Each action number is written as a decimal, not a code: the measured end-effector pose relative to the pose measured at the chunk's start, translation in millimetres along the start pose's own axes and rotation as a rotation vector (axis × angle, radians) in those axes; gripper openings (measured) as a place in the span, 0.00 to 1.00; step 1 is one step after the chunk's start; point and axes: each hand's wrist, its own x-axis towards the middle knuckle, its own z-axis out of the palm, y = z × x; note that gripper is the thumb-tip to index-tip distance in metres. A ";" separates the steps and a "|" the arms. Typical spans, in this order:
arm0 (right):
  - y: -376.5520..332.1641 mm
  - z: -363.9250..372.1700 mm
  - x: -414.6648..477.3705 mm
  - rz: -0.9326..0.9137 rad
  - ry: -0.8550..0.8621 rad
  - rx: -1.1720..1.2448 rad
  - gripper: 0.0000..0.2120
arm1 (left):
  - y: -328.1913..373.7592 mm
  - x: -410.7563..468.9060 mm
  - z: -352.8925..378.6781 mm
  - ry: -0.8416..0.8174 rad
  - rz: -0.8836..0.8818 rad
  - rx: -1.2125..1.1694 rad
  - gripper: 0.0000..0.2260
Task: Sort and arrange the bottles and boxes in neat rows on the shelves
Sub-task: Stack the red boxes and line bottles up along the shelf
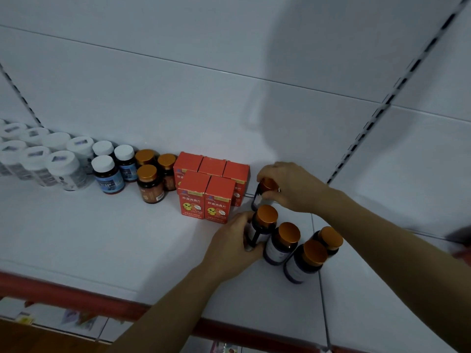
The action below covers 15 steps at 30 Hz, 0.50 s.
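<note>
Several dark bottles with orange caps stand on the white shelf (102, 238) at the right. My left hand (234, 245) grips the body of one of them, an orange-capped bottle (265, 220). My right hand (288, 187) curls over the cap of the rear bottle (258, 197) next to the red boxes (211, 189). Three more orange-capped bottles (305, 258) stand close together to the right of my left hand.
Left of the red boxes stand small brown bottles with gold caps (150, 184), blue-labelled bottles with white caps (109, 177) and several white bottles (51, 159). The shelf has a red front edge (76, 299). A slotted upright (382, 103) runs up the back wall.
</note>
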 end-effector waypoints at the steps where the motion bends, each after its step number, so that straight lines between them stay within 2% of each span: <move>1: 1.7 0.1 -1.0 -0.006 0.000 0.034 0.17 | 0.5 -0.1 -0.5 -0.001 0.000 0.001 0.21; 8: 19.7 -30.9 -32.7 -0.013 0.215 0.353 0.16 | 0.8 -0.6 -1.2 0.015 -0.001 0.018 0.22; 15: 31.1 -37.3 -43.5 -0.065 0.168 0.522 0.16 | 0.7 1.6 0.8 0.012 -0.025 0.039 0.22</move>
